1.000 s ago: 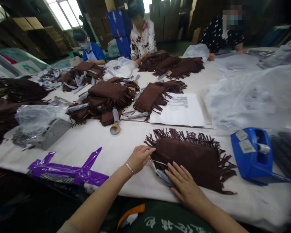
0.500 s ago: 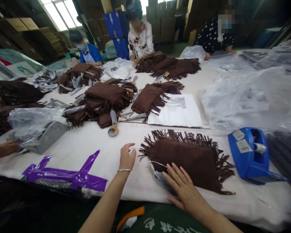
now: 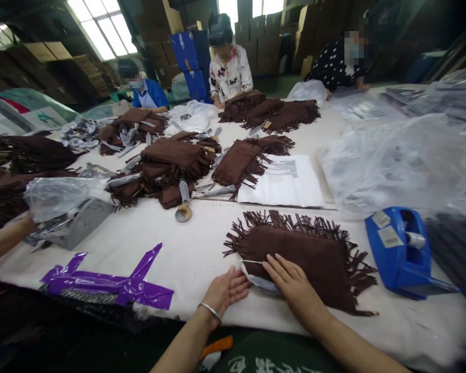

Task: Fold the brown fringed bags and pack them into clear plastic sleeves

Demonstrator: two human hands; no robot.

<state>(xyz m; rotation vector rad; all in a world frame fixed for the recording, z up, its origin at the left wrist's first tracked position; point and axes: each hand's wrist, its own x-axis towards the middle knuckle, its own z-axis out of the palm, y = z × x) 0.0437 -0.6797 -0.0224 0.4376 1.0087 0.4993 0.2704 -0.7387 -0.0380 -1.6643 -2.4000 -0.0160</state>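
A dark brown fringed bag (image 3: 314, 259) lies flat on the white-covered table in front of me, its fringe pointing away and to the right. Along its near left edge sits a grey plastic-wrapped piece (image 3: 260, 282), with a thin pale cord (image 3: 252, 261) beside it. My right hand (image 3: 295, 290) rests with fingers stretched out over the bag's near edge and the wrapped piece. At the bag's left corner, my left hand (image 3: 227, 292) is palm up with fingers extended, close to the wrapped piece; whether it touches is unclear.
A blue tape dispenser (image 3: 398, 254) stands right of the bag. Purple tape (image 3: 108, 282) marks the table edge at left. Brown fringed bags (image 3: 171, 155) pile farther back, near a white sheet (image 3: 283, 181) and clear plastic (image 3: 399, 160). A co-worker's hand (image 3: 21, 230) reaches in from the left.
My left hand has come down and right to the bag's left corner, turning palm up. My right hand stays on the bag, shifted slightly. The co-worker's hand at left has moved up onto the plastic.
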